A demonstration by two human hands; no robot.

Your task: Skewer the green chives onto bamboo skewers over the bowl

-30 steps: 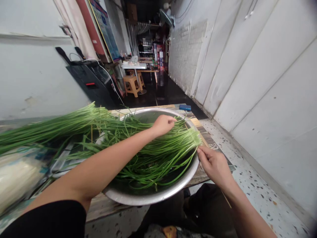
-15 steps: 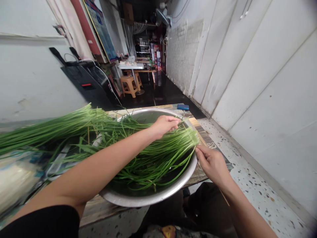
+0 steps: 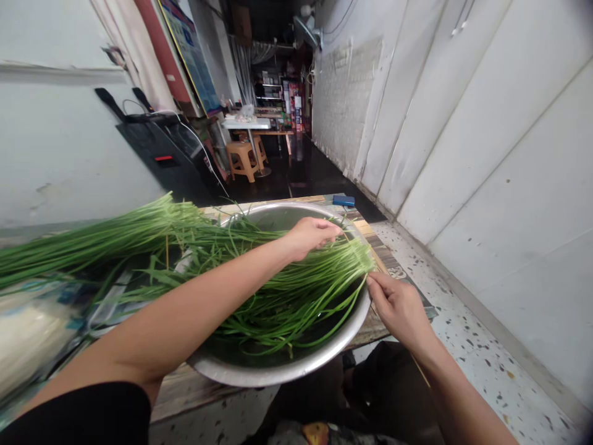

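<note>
A large metal basin (image 3: 340,349) holds long green chives (image 3: 296,309), their pale cut ends gathered at its right rim. My left hand (image 3: 312,237) reaches across the bunch, its thumb and fingers pinched on a thin straw-coloured strip (image 3: 345,236) beside the pale ends. My right hand (image 3: 402,306) is closed in a pinch at the basin's right rim, just below those ends. From under it trails another length of straw-coloured strip (image 3: 420,371). Where the strip passes at the bunch is largely hidden.
Another chive bunch (image 3: 102,232) lies to the left, overlapping the basin's edge. Below it sits a blurred whitish plastic-wrapped bundle (image 3: 34,337). A small blue box (image 3: 343,201) rests on the wood-patterned table (image 3: 380,247) behind the basin. Farther back stand a white table (image 3: 248,124) and stools (image 3: 241,157).
My left hand has shifted slightly right along the bunch toward the pale ends, and the strip now shows at its fingertips. My right hand keeps its pinch at the rim.
</note>
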